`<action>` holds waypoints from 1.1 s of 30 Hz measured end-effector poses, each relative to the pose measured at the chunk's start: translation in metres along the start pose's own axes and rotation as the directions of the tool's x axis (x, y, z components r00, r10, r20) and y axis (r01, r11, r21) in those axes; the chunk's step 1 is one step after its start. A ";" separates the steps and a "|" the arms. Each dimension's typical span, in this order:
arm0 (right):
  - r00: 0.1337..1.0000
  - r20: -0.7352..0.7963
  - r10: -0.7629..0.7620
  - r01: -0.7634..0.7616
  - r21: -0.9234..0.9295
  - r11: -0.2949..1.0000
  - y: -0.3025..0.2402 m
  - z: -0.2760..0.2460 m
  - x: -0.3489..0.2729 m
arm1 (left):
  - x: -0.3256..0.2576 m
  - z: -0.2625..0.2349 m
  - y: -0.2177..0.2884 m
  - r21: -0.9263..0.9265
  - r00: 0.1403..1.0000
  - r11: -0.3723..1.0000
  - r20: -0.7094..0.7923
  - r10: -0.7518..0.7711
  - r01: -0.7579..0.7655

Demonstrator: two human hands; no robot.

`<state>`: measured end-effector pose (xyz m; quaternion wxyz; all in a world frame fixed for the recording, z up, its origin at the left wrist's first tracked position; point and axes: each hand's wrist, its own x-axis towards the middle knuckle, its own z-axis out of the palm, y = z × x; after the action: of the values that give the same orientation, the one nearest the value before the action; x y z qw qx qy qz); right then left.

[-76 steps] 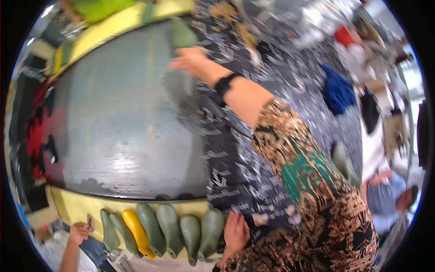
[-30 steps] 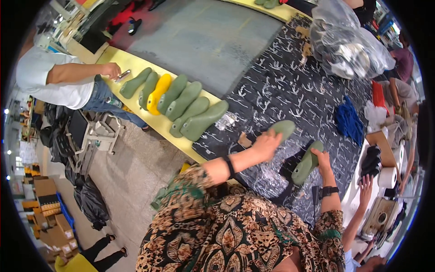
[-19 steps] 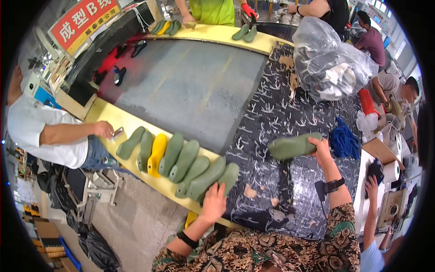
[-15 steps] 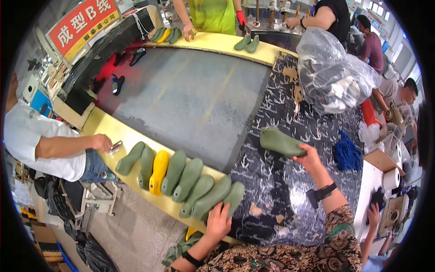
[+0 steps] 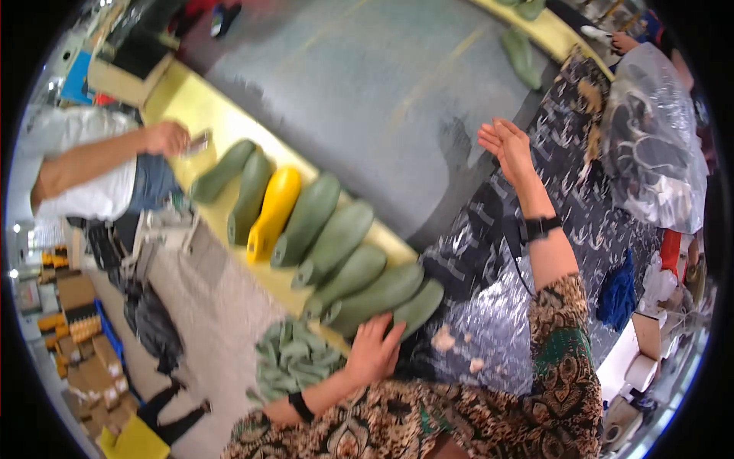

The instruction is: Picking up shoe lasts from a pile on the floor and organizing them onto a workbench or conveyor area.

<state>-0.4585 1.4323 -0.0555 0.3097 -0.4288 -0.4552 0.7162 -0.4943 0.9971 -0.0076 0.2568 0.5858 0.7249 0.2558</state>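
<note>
A row of green shoe lasts (image 5: 306, 219), with one yellow shoe last (image 5: 276, 208) among them, lies along the near yellow ledge. My left hand (image 5: 374, 351) is at the row's right end, its fingers curled over the near end of a green shoe last (image 5: 384, 297). Beyond the thumb lies the outermost green last (image 5: 420, 307). My right hand (image 5: 506, 150) is stretched out above the edge of the grey belt, open, with nothing in it. Farther off, a single green shoe last (image 5: 522, 58) is at the belt's far right; whether it slides or rests I cannot tell.
A person's hand (image 5: 167, 138) at the left holds a small shiny object. The patterned dark table (image 5: 489, 252) adjoins the belt. A clear plastic bag (image 5: 656, 145) bulges at the right, near blue cloth (image 5: 616, 292). More green lasts (image 5: 294, 359) are heaped below the ledge.
My right hand has let go of the green shoe last and reached forward; that last is now over at the far belt. My left hand stays at the row's end. The view has shifted.
</note>
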 end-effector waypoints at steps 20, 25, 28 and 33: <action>0.748 0.645 0.153 0.642 -0.763 0.079 0.073 0.049 -0.322 | 0.039 -0.126 -0.207 -0.172 0.741 0.910 -0.535 -0.407 0.377; 0.817 0.576 0.036 0.574 -0.817 0.052 0.095 0.055 -0.319 | 0.046 -0.128 -0.155 0.189 0.793 0.843 -0.489 -0.363 0.503; 0.801 0.599 -0.004 0.598 -0.799 0.056 0.093 0.070 -0.305 | 0.045 -0.125 -0.164 0.191 0.787 0.860 -0.530 -0.316 0.474; 0.706 0.708 0.011 0.707 -0.706 0.047 0.096 0.091 -0.276 | 0.039 -0.131 -0.177 0.422 0.905 0.837 -0.386 -0.181 0.347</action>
<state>-0.4239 1.1294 -0.0323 -0.0084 -0.1642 -0.9601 0.2261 -0.7167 0.9939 -0.0331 0.0112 0.4723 0.8727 0.1234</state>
